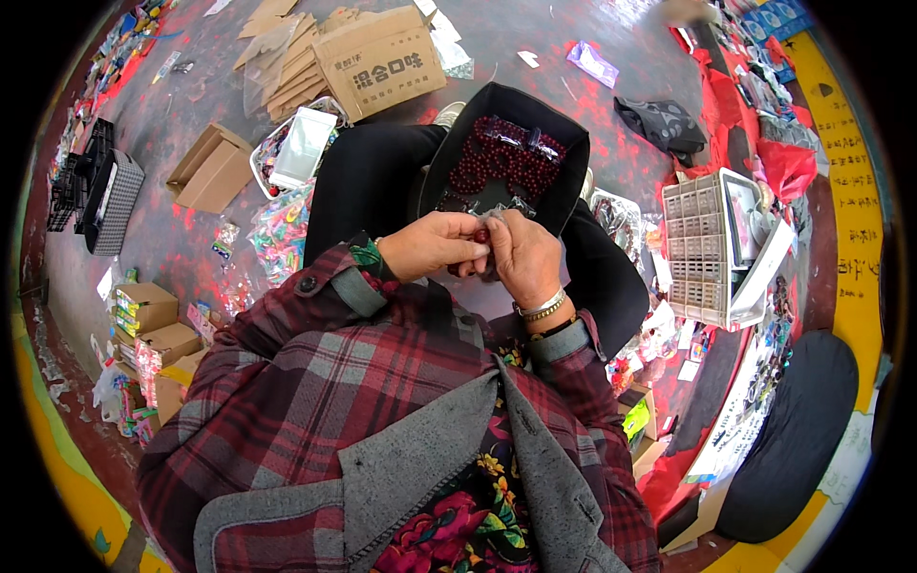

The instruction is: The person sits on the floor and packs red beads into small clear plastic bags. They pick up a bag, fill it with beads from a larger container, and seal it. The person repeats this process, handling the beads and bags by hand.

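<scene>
In front of my lap, my left hand (432, 246) pinches dark red beads (481, 235) between thumb and fingers. My right hand (527, 256) is closed against the same beads, its fingertips meeting those of the left. Most of what they hold is hidden by the fingers. A little clear film seems to show at the right fingertips. Just beyond the hands, a black fabric box (571, 191) rests between my knees. Inside it lie strings of dark red beads (506, 164), with shiny clear packets (521, 137) among them.
At left front are a flattened cardboard stack, a printed carton (377, 67), a small open carton (212, 167) and a white basket with a pale lid (302, 148). On the right stand a plastic crate (695, 253) and a black stool (793, 439). Colourful packets (282, 234) litter the floor.
</scene>
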